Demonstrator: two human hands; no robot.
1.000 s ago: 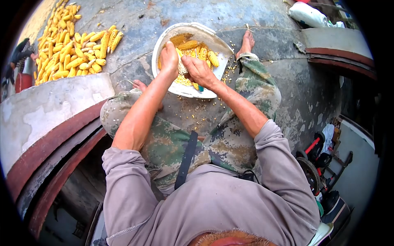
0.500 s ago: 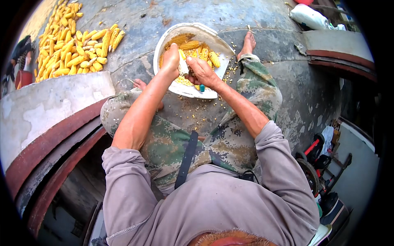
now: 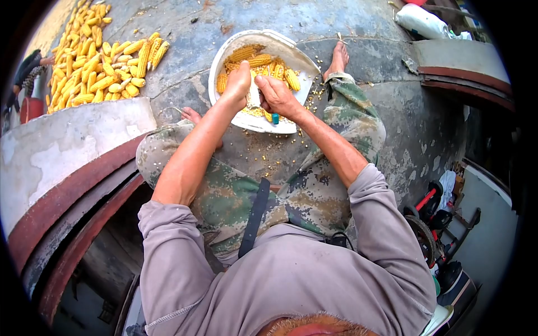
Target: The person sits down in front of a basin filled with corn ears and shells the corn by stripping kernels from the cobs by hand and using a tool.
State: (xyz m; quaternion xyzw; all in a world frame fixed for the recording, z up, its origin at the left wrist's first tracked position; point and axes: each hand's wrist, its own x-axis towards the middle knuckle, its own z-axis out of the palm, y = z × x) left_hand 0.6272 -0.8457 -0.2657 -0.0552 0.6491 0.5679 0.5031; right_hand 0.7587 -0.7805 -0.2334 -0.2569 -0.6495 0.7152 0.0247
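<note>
Over a white basin [image 3: 307, 66], my left hand [image 3: 239, 85] is wrapped round a corn cob [image 3: 254, 96], whose pale, stripped side shows between my hands. My right hand [image 3: 278, 97] is closed with its thumb against the cob. Out of the bottom of that fist sticks the teal handle end [image 3: 275, 119] of a tool; the rest is hidden by my fingers. Inside the basin lie yellow ears of corn [image 3: 259, 60] and loose kernels, below and beyond my hands.
A large heap of corn ears [image 3: 92, 70] lies on the concrete at the left. Beside it are a person's dark clothing [image 3: 27, 70] and a red bucket [image 3: 32, 109]. Loose kernels [image 3: 269, 154] dot the floor near my feet. A white sack [image 3: 421, 22] is at upper right.
My left hand has shifted slightly right and its wrist has turned a little. My right hand has moved slightly, still at the cob. At far left, the other person's arm now reaches toward the corn heap.
</note>
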